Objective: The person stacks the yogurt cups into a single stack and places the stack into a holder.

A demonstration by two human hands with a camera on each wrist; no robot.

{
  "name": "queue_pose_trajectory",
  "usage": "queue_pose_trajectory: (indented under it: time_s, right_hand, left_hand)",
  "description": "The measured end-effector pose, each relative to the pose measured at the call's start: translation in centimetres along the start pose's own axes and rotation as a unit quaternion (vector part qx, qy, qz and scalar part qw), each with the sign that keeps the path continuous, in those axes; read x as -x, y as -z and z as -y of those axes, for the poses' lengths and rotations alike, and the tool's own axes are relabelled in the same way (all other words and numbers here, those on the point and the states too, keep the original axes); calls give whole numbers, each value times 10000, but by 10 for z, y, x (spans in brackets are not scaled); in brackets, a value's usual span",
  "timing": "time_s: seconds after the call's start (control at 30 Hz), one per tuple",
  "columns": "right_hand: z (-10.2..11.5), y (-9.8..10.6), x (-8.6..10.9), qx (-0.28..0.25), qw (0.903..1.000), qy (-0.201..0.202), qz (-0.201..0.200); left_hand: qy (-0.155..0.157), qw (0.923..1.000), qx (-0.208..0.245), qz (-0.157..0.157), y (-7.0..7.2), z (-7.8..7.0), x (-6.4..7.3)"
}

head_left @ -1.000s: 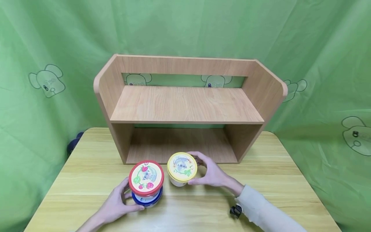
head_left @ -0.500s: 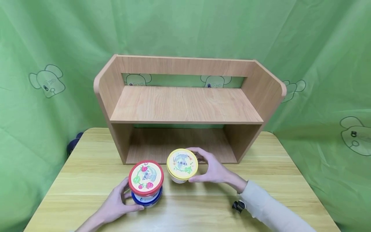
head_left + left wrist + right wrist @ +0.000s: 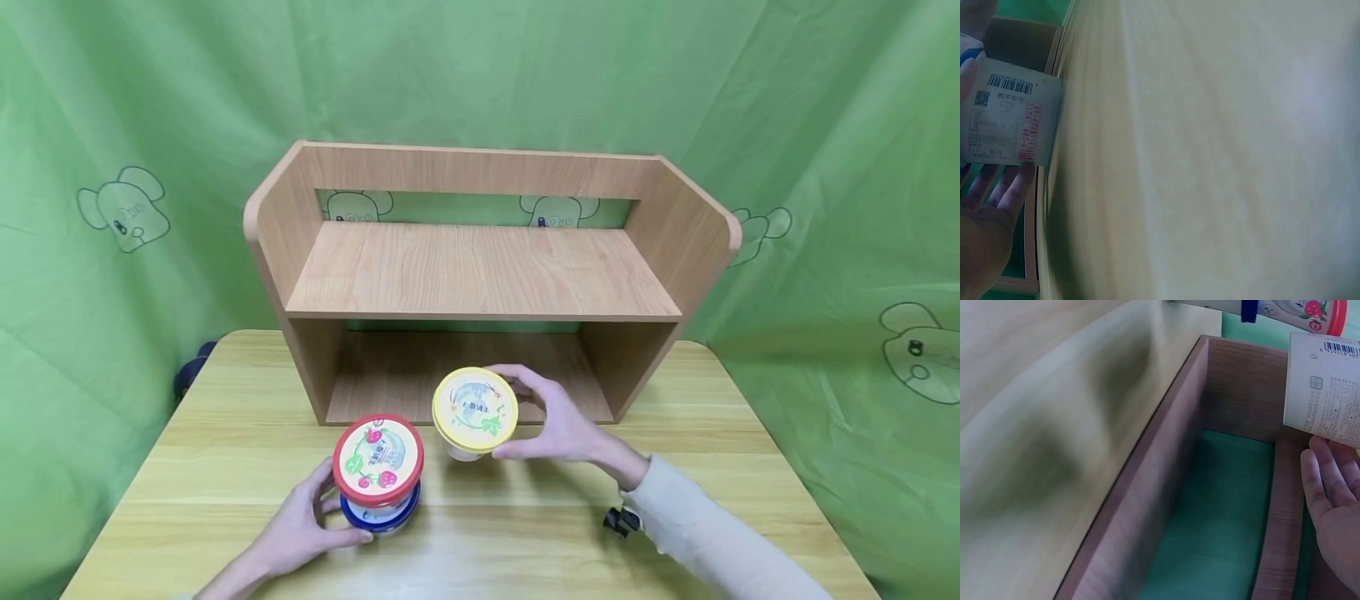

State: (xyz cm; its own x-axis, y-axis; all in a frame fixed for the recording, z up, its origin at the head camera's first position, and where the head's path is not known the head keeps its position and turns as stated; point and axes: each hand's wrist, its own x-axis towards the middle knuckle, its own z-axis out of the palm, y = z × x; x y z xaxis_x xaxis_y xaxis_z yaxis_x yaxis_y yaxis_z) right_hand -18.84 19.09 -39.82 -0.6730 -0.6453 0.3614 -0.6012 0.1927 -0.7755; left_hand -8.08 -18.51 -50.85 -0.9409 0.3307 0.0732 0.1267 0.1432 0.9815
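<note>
On the table, a paper tub with a blue-rimmed lid carries a second tub with a red-rimmed strawberry lid. My left hand grips the lower tub from the left, thumb in front. The left wrist view shows that tub's printed side, with fingers along it. My right hand holds a tub with a yellow-rimmed lid by its right side, raised off the table and right of the stack. In the right wrist view, its label faces the camera; part lies outside the frame.
A two-tier wooden shelf stands behind the tubs on the light wood table. Green cloth hangs behind and on both sides. Something dark shows past the table's left back edge.
My right hand has lifted the yellow-lidded tub upward and slightly toward the shelf. The left hand and the two stacked tubs have stayed in place.
</note>
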Motion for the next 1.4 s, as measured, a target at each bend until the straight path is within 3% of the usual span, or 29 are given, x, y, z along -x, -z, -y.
queue_pose_trajectory:
  time_s: [0.53,0.97,1.4]
  right_hand:
    - [29,12,-22,162,9997,102,148]
    - [43,11,-34,314,9991,192,210]
    - [50,2,-41,107,9993,239,267]
  left_hand:
    - [-96,9999,44,41,0,2,-1]
    - [-263,9995,133,119,1,4,-2]
    - [-101,9998,133,137,0,2,-1]
